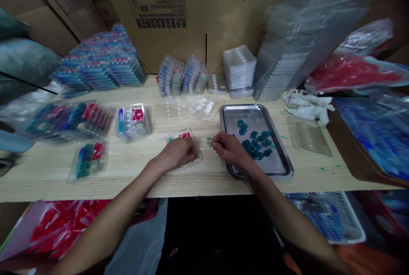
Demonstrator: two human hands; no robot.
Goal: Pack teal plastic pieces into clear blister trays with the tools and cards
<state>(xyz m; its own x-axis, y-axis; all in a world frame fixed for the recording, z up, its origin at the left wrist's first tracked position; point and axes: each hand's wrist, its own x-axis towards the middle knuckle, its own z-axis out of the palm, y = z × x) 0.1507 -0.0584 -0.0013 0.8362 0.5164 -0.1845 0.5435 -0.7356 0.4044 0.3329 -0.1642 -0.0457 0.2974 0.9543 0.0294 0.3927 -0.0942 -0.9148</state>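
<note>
My left hand [179, 151] rests with curled fingers on a clear plastic blister tray [195, 156] with a red card piece [184, 135] in it. What its fingertips pinch is hidden. To the right, my right hand [228, 147] pinches a small green-and-pale strip [210, 141] between thumb and fingers. The right wrist hangs over the left edge of a metal tray [281, 162], where several dark teal pieces [255, 144] lie loose.
Filled blister packs [86, 158] lie at the left, with a tall stack of packs [105, 60] behind. Stacked empty blister trays [287, 41] lean against a cardboard box [204, 7] at the back. A crumpled white cloth [308, 107] lies right of the metal tray.
</note>
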